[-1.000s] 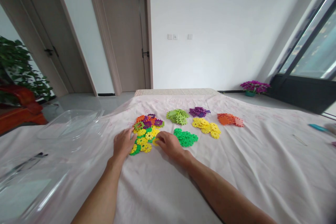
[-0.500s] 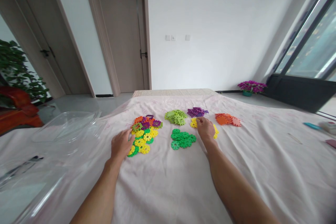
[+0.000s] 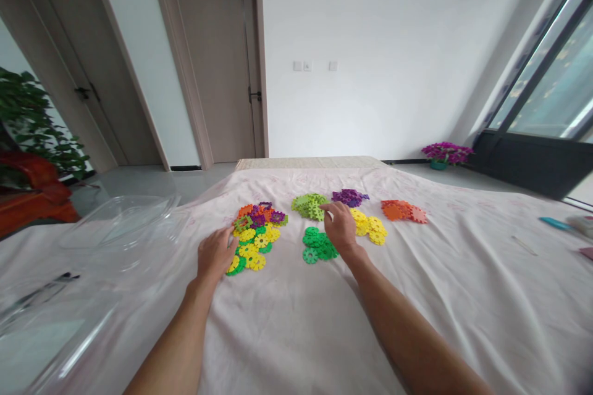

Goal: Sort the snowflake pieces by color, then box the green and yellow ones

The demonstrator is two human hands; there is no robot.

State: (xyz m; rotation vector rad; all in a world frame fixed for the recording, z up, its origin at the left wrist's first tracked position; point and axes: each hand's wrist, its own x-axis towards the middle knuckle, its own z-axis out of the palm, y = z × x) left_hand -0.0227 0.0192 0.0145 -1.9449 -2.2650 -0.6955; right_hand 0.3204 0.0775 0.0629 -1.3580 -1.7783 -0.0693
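My left hand rests at the left edge of a mixed pile of flat plastic toy pieces, its fingers stretched out and touching the edge. In that pile, yellow and green notched discs lie nearest, with orange, purple and lime pieces behind them. My right hand hovers over the right part of the green disc pile, partly hiding it. Its fingers are loosely apart, and no piece shows in them. Around it lie a lime pile, a purple pile and a yellow disc pile.
An orange pile lies farther right on the pale tablecloth. Clear plastic containers stand at the left. At the right edge are a light blue object and a thin stick.
My right hand has moved left from the yellow pile to above the green discs, uncovering the yellow pile. My left hand stays by the mixed pile.
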